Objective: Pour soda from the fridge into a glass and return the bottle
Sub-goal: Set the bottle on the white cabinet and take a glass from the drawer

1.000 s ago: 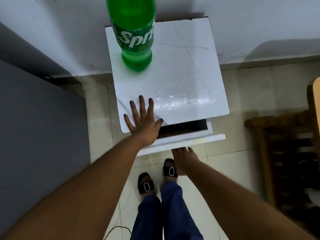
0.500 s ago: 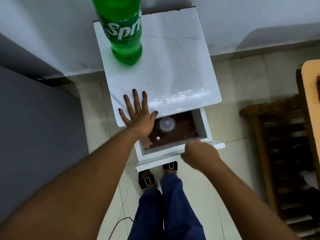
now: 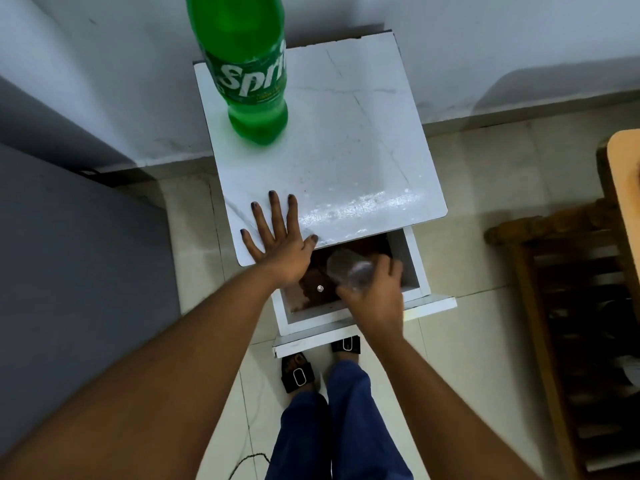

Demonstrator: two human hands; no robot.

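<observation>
A green Sprite bottle (image 3: 247, 74) stands upright at the back left of a small white table (image 3: 349, 154); its cap is out of frame. The table's drawer (image 3: 414, 268) is pulled out below the front edge. My left hand (image 3: 277, 237) lies flat with fingers spread on the table's front left corner. My right hand (image 3: 375, 292) is inside the drawer, closed around a clear glass (image 3: 348, 270) that is tilted and blurred.
A grey fridge side (image 3: 69, 271) fills the left. A wooden rack (image 3: 571, 306) and an orange tabletop edge (image 3: 623, 188) stand at the right. A small metal knob (image 3: 320, 288) shows on the drawer's brown floor. My feet in sandals are under the drawer front.
The drawer went from barely open to pulled out. My right hand moved from the drawer front into the drawer and took hold of the glass, which now tilts. The left hand stayed put.
</observation>
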